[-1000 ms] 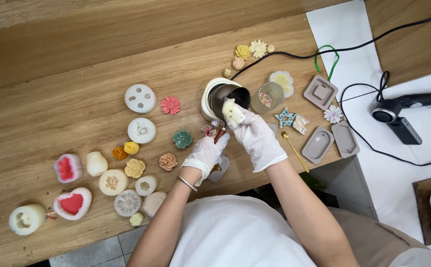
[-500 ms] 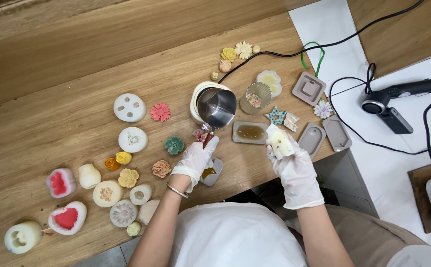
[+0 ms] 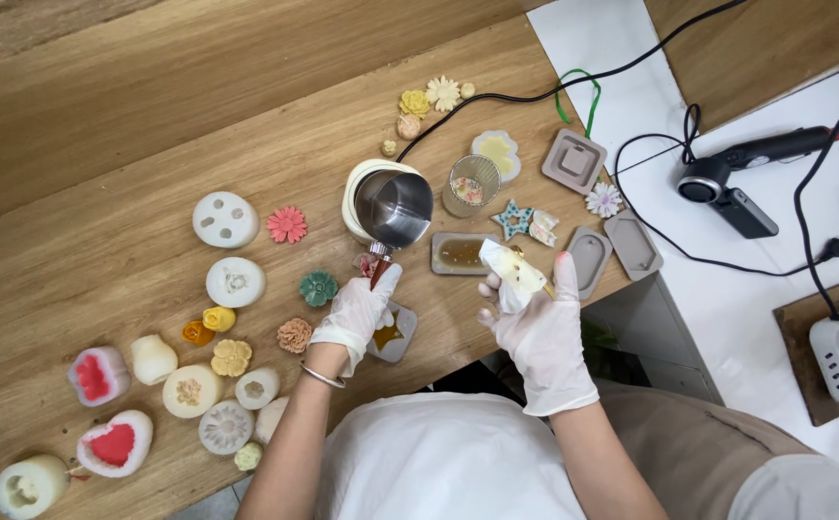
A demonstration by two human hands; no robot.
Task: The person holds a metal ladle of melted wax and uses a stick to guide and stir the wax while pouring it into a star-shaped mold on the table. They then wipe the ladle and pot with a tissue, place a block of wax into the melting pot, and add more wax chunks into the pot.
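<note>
Gloved left hand [image 3: 357,313] grips the steel pot's [image 3: 395,205] handle (pointing near) above the wooden bench [image 3: 102,125]; the raised right hand [image 3: 535,332] clasps a crumpled, stained wipe [image 3: 511,270] just right.

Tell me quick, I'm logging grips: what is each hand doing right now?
Left hand: closed on the handle of the small steel pot.
Right hand: closed on a crumpled stained wipe, held above the table.
</note>
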